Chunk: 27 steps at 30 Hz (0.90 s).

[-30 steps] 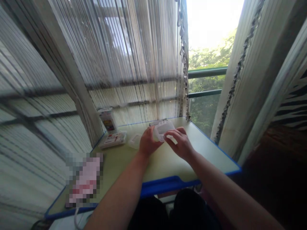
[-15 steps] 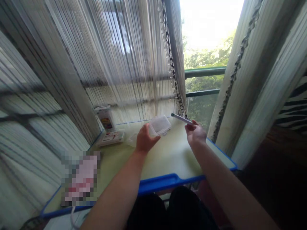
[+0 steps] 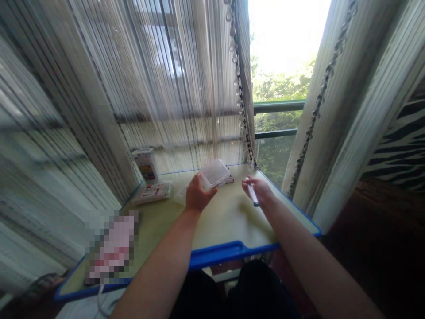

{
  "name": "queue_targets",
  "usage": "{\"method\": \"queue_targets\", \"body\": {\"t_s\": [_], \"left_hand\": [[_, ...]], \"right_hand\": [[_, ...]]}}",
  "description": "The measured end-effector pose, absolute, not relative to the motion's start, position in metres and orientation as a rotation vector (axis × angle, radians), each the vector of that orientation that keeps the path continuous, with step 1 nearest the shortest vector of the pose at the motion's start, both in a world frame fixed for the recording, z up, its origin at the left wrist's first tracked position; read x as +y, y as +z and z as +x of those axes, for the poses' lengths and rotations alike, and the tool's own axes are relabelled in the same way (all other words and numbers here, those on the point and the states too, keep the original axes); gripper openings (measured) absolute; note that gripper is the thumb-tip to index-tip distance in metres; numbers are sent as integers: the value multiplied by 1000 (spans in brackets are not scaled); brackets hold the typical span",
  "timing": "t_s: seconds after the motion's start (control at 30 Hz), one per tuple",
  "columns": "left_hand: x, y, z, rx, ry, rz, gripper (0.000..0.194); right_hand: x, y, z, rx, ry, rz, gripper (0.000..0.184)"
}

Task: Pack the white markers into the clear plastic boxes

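Observation:
My left hand [image 3: 197, 194] is closed around the near left side of a clear plastic box [image 3: 215, 173], which is tilted above the table. Between the fingers and thumb of my right hand [image 3: 260, 190] is a white marker [image 3: 252, 195]; its dark end points down toward me. The marker is to the right of the box and apart from it. Just past the box's right edge, the ends of what look like more markers [image 3: 229, 180] show, one with red on it; the box hides the rest of them.
The pale table [image 3: 219, 221] has a blue rim. At its left stand a flat clear case [image 3: 152, 192] and an upright pack [image 3: 146, 166]. A blurred pink item [image 3: 113, 243] with a cable lies at the near left. Sheer curtains [image 3: 186, 88] hang behind.
My right hand has moved left and turned the marker, so its dark end now points down toward me instead of up and left. My left hand still holds the box, slightly further left.

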State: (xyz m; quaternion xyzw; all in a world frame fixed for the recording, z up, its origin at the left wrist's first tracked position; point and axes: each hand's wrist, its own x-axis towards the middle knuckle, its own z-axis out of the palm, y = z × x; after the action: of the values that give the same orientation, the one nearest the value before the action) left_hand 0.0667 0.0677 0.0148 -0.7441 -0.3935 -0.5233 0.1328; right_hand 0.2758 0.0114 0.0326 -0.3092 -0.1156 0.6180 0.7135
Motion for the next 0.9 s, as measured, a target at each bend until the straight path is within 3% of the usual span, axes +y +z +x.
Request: {"method": "queue_targets", "body": {"t_s": [0.1,0.27,0.43,0.5,0.77,0.9], "left_hand": [[67,15,67,-1155,-1527,-2175,49],[62,17,68,-1179,-1556,-2164,48],[58,20,69,-1283,-1589,-2199,43],[56,20,69,-1297,-1608,-2215,44],[52,21,68,-1354,-1633,-2278,49],[53,22,67,-1357,-1625,-2281,46]], "right_hand": [[8,36,271,-364,1447,-723,37],[4,36,270,-392,1600,-774,29],[3,34,271,-387,1463,-671,69],[0,35,271,-458,1435,-594,75],[-4,40,276,-650,1400,-381,34],[-5,36,271,-860,1347,-499,23]]}}
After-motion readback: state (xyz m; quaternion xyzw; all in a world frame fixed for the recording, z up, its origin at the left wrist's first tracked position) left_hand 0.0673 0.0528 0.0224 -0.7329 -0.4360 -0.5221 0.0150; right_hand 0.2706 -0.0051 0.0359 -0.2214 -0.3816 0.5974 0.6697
